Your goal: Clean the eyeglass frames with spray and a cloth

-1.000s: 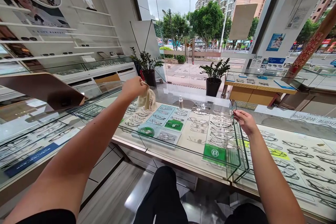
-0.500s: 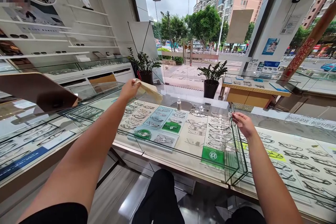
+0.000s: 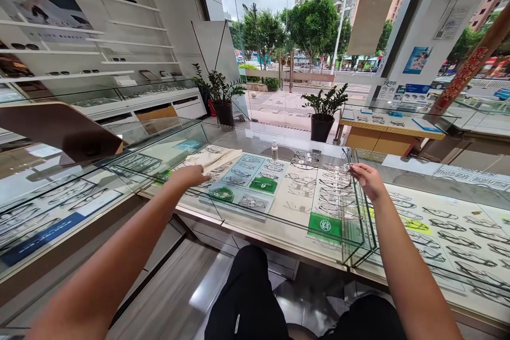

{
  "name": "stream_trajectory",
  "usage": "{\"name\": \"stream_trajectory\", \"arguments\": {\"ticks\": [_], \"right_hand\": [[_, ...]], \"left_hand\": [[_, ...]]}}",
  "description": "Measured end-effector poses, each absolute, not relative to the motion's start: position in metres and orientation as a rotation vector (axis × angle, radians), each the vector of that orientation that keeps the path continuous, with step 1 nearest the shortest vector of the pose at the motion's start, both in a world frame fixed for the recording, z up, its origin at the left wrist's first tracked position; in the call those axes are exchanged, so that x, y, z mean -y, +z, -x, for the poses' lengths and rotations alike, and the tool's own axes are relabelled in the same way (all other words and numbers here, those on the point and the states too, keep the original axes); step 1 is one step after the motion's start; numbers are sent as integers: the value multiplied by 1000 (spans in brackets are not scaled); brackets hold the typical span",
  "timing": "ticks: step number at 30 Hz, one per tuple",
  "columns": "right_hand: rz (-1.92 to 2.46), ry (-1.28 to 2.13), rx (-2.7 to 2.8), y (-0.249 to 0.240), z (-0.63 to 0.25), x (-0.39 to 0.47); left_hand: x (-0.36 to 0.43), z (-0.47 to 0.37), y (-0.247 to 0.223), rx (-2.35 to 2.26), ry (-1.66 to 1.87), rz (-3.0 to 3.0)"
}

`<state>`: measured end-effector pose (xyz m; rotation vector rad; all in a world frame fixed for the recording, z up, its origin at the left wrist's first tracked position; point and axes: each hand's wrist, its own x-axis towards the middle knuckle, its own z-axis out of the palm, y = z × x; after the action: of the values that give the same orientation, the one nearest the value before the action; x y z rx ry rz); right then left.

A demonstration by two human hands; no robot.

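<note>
My left hand [image 3: 190, 176] is low over the glass display counter [image 3: 247, 141], fingers curled at the near edge of a pale yellow cloth [image 3: 225, 158]. The cloth lies loosely spread on the glass top, and its grip point is partly hidden behind the fingers. At the join between two display cases, my right hand [image 3: 367, 178] pinches a thin pair of glasses [image 3: 346, 155]; most of the frame is hard to make out against the glass edges. Between the hands, a small clear spray bottle [image 3: 274, 150] stands upright, with several eyeglass frames [image 3: 305, 159] to its right.
Rows of eyeglass frames [image 3: 338, 191] fill the cases below the glass, among green cards [image 3: 324, 226]. A brown panel [image 3: 59, 127] juts in at left. Potted plants [image 3: 323, 125] stand behind the counter before the glass doors. My knees [image 3: 245, 297] are close to the counter front.
My left hand has come down and slightly left, bringing the cloth from the air onto the glass top. My right hand stays nearly in place with the glasses. The view has shifted a little.
</note>
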<state>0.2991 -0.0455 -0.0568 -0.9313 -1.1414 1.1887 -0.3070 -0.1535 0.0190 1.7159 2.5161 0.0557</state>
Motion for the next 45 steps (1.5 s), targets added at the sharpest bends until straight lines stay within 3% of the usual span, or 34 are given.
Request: {"name": "stream_trajectory", "arguments": {"ticks": [5,11,19,23,31,39,45], "right_hand": [[977,1106,1357,-36,-255,76],[878,1029,1453,-23,-206,126],[978,370,1537,-38,-176,203],[1031,194,1559,-54,-170,227],[1004,358,1594,-50,-171,243],[1140,396,1638,-35,-255,172],[1635,150,1639,-64,-342,87]], "left_hand": [[152,222,13,-2331,81,-1935],[192,87,9,-1604,820,-2077],[209,-9,-28,-1281,1257,-1573],[212,-20,-45,-1253,1256,-1452],[213,-16,-47,-1266,1229,-1432],[153,24,23,-1382,1136,-2027],[73,29,66,-1714,426,-2714]]}}
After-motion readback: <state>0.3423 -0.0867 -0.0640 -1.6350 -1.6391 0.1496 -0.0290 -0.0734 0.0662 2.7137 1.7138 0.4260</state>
